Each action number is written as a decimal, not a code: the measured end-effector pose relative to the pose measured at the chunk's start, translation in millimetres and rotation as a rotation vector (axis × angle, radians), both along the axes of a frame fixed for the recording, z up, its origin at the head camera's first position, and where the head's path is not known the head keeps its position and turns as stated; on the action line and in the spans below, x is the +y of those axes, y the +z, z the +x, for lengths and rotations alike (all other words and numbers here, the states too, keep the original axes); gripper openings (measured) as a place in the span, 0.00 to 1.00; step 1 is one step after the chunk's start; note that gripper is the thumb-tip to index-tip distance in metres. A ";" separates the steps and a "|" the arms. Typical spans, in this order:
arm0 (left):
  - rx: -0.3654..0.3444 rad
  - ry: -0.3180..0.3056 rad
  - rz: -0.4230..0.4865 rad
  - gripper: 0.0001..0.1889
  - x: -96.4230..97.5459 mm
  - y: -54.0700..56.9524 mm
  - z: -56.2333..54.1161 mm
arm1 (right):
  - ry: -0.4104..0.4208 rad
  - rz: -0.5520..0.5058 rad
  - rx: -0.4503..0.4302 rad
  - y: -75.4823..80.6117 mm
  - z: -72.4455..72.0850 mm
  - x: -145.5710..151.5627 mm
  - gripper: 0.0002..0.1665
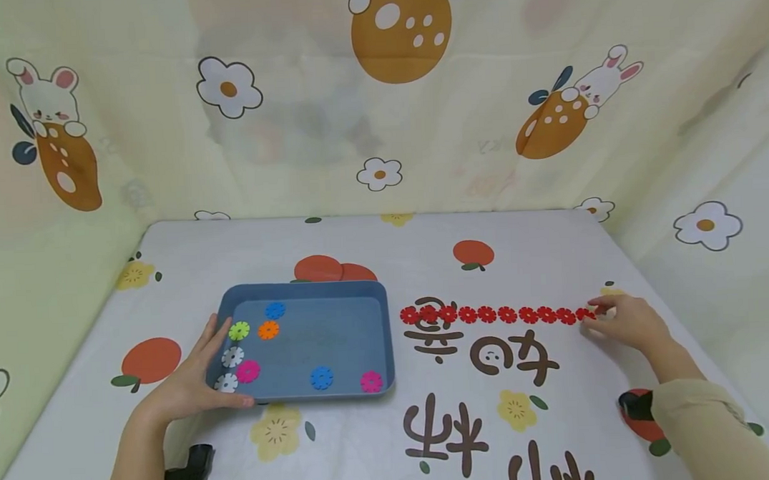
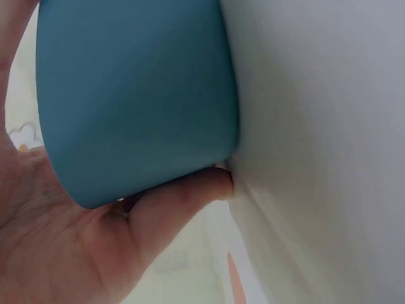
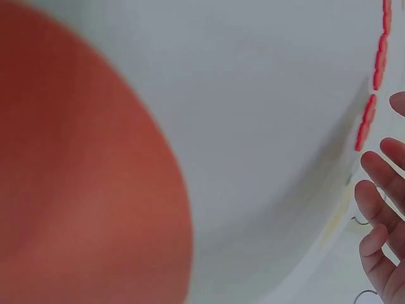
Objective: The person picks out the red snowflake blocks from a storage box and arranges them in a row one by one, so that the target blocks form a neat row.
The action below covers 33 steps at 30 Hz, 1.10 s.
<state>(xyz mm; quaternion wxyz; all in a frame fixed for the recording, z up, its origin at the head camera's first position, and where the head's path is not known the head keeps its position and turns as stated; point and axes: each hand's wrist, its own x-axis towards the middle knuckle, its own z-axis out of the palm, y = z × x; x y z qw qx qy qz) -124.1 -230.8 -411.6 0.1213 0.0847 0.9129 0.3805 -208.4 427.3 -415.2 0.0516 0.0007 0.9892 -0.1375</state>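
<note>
My left hand (image 1: 193, 377) grips the near left corner of a blue-grey tray (image 1: 322, 291), the thumb along its front side and the other fingers at its left rim. In the left wrist view, a digit presses against the tray's outer wall (image 2: 139, 101). In the tray lie several notched plastic snowflake discs: yellow-green (image 1: 239, 331), orange (image 1: 269, 330), blue (image 1: 322, 377), pink (image 1: 371, 381) and white. A row of red snowflake discs (image 1: 487, 314) stretches to the right. My right hand (image 1: 629, 322) is at its right end, fingertips by the last red disc (image 1: 583, 314), thumb and fingers apart.
A white cloth with printed fruit, flowers and brown characters (image 1: 492, 355) covers the table. Patterned fabric (image 1: 303, 150) hangs behind and along both sides. A black strap piece (image 1: 191, 469) is on the left wrist, another (image 1: 636, 406) by the right sleeve.
</note>
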 end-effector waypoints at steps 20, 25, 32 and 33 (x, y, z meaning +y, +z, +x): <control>0.556 -0.314 -0.493 0.51 55.1 70.2 -48.7 | 0.394 0.171 0.367 68.8 2.2 -119.9 0.55; 0.616 -0.407 -0.579 0.47 84.1 63.0 -60.4 | 0.505 0.266 0.407 71.5 -4.3 -149.9 0.62; 0.601 -0.422 -0.647 0.47 96.4 56.5 -63.8 | 0.574 0.308 0.447 69.4 -9.9 -171.5 0.61; 0.593 -0.423 -0.648 0.47 96.5 56.4 -63.9 | 0.580 0.306 0.451 69.1 -10.3 -172.8 0.61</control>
